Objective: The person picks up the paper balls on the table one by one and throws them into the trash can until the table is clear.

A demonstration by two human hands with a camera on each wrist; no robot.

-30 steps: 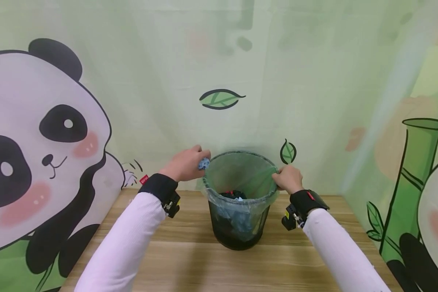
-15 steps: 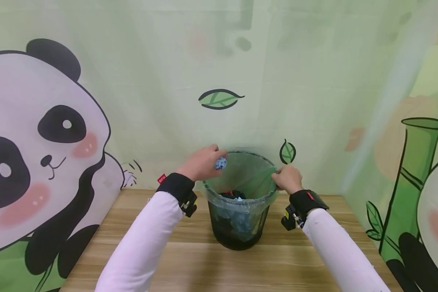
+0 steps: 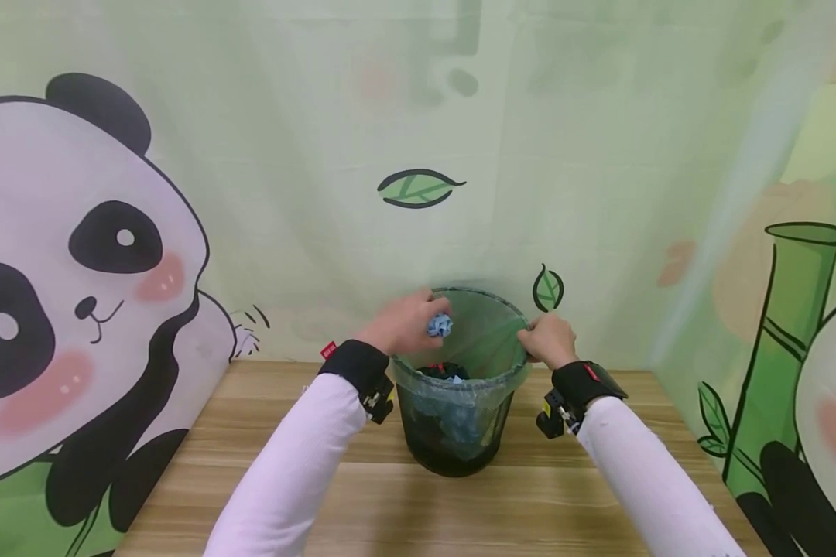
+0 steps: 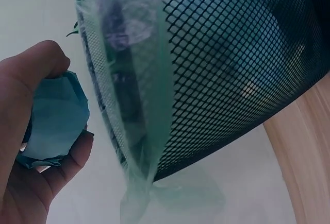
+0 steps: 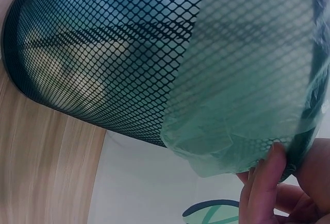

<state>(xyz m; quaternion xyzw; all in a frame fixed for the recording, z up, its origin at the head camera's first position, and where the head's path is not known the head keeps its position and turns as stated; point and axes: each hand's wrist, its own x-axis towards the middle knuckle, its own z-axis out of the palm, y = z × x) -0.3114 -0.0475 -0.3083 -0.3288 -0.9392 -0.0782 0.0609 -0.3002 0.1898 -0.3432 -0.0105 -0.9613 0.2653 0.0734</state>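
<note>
In the head view a black mesh trash bin (image 3: 453, 441) stands upright on the table, lined with a thin green plastic bag (image 3: 491, 325) folded over its rim. My left hand (image 3: 406, 321) holds a crumpled ball of blue paper (image 3: 440, 325) above the bin's left rim. The left wrist view shows thumb and fingers curled round the paper ball (image 4: 58, 116). At the bin's right rim, my right hand (image 3: 550, 340) pinches the edge with its bag; fingers (image 5: 268, 177) press the liner from outside in the right wrist view. Dark and bluish rubbish (image 3: 446, 371) lies inside.
The wooden table (image 3: 529, 503) ends at a pale green backdrop (image 3: 306, 193) close behind the bin. Printed on it are pandas (image 3: 111, 309), leaves and bamboo (image 3: 787, 348).
My left hand has moved right with the paper ball, from beside the left rim to over the bin's opening, and then slightly lower. The right hand stays on the rim.
</note>
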